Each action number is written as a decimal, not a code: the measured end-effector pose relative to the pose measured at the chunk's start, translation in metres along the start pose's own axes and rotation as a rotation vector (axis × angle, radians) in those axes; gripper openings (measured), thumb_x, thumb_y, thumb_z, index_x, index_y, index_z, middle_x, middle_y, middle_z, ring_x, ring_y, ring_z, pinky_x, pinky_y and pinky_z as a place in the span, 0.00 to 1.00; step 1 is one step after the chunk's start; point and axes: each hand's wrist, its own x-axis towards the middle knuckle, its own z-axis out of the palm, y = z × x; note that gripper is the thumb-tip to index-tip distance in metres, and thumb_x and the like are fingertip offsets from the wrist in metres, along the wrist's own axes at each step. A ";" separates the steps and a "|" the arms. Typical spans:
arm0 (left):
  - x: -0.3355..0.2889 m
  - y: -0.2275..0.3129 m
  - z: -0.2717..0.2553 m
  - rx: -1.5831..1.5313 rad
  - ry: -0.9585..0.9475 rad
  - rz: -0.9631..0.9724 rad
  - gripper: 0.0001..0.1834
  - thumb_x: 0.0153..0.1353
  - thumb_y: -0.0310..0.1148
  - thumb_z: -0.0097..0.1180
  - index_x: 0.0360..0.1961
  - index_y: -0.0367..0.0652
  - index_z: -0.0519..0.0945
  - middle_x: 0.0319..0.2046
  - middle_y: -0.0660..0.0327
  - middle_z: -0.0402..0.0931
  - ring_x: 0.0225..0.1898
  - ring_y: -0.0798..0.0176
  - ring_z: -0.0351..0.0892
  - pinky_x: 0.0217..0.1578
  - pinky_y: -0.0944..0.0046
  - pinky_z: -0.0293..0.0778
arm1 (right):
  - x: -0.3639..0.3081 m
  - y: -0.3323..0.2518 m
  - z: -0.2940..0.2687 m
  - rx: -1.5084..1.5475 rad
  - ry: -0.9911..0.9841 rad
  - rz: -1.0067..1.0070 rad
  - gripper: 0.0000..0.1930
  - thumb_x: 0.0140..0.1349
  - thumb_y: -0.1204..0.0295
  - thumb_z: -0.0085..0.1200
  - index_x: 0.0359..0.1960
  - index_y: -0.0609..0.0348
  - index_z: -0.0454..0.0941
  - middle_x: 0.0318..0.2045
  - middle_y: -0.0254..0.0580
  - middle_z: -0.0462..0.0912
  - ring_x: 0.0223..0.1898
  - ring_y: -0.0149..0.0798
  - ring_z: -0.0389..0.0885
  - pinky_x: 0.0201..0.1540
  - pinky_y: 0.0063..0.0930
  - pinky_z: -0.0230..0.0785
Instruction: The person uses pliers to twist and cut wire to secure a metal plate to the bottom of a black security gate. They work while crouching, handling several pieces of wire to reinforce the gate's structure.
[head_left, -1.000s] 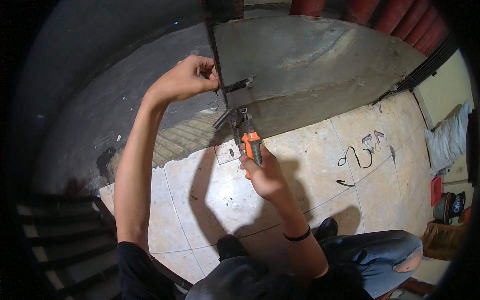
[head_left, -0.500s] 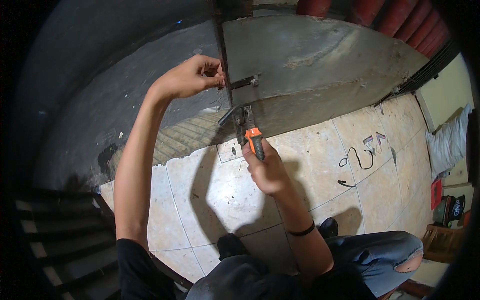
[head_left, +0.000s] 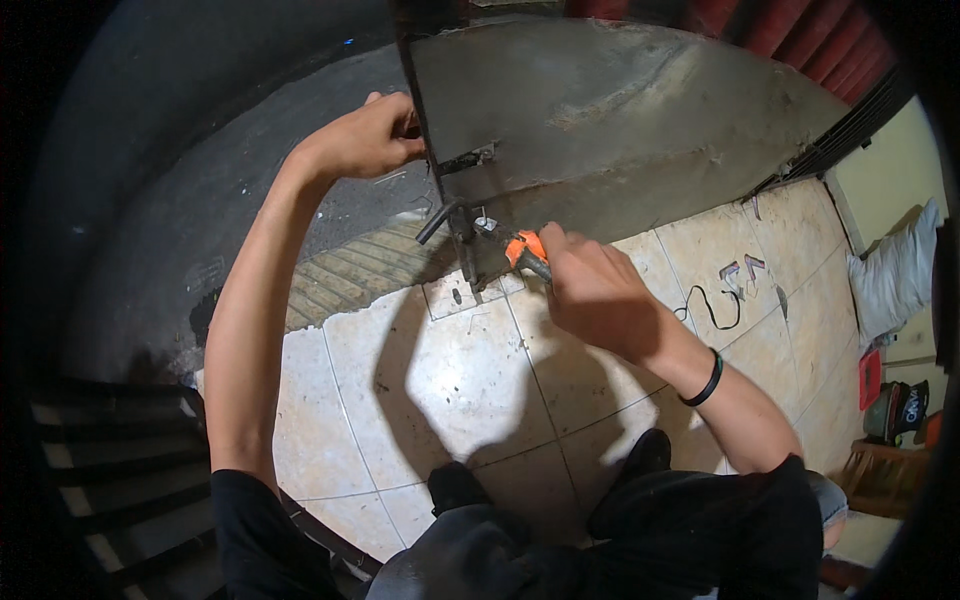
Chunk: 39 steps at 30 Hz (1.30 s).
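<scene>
A grey metal door (head_left: 600, 120) stands in front of me, its dark upright edge on the left. My left hand (head_left: 372, 138) is closed at that edge, with the fingertips partly hidden behind it. Orange-and-black handled pliers (head_left: 525, 250) are gripped in my right hand (head_left: 598, 290), tilted so that their head points up and left toward the bottom corner of the door. At this corner a dark metal rod (head_left: 437, 222) sticks out to the left, beside a small bright metal piece (head_left: 486, 224). Above it a slot (head_left: 468, 159) is cut in the door sheet.
Pale floor tiles (head_left: 440, 370) lie below, bordered by a ridged strip (head_left: 350, 268) and dark ground (head_left: 260, 240). Black cord (head_left: 715, 310) and small scraps (head_left: 742, 270) lie to the right, near a white sack (head_left: 895, 270). Dark slats (head_left: 130, 470) stand at lower left.
My right hand has swung to the right and turned over, tilting the pliers from nearly upright to slanted. My left hand stays at the door edge, and the view has shifted slightly.
</scene>
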 end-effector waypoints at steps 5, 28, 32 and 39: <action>0.001 0.010 -0.004 0.060 -0.108 0.025 0.15 0.65 0.36 0.62 0.50 0.41 0.80 0.27 0.55 0.79 0.46 0.53 0.73 0.65 0.51 0.58 | 0.010 -0.002 -0.027 -0.176 -0.141 -0.071 0.09 0.58 0.81 0.51 0.41 0.68 0.73 0.29 0.56 0.81 0.29 0.56 0.86 0.32 0.45 0.79; 0.010 0.025 -0.003 -0.021 0.026 -0.189 0.12 0.61 0.28 0.58 0.43 0.36 0.87 0.38 0.53 0.88 0.44 0.59 0.86 0.52 0.60 0.76 | -0.006 0.024 -0.025 0.531 -0.896 0.402 0.17 0.70 0.68 0.44 0.23 0.63 0.74 0.18 0.41 0.74 0.23 0.34 0.73 0.28 0.34 0.65; 0.008 0.013 0.010 0.003 -0.042 -0.222 0.15 0.60 0.31 0.57 0.47 0.40 0.87 0.41 0.54 0.88 0.46 0.59 0.85 0.56 0.59 0.73 | -0.006 0.020 -0.027 0.589 -0.898 0.480 0.15 0.70 0.66 0.44 0.26 0.62 0.73 0.21 0.41 0.77 0.24 0.34 0.75 0.30 0.33 0.69; -0.055 -0.020 -0.004 -0.315 -0.186 -0.443 0.17 0.64 0.29 0.56 0.53 0.40 0.85 0.42 0.59 0.84 0.43 0.69 0.77 0.50 0.65 0.72 | -0.006 0.002 -0.010 0.603 -0.989 0.493 0.11 0.66 0.66 0.46 0.33 0.62 0.74 0.24 0.39 0.78 0.28 0.33 0.77 0.34 0.34 0.72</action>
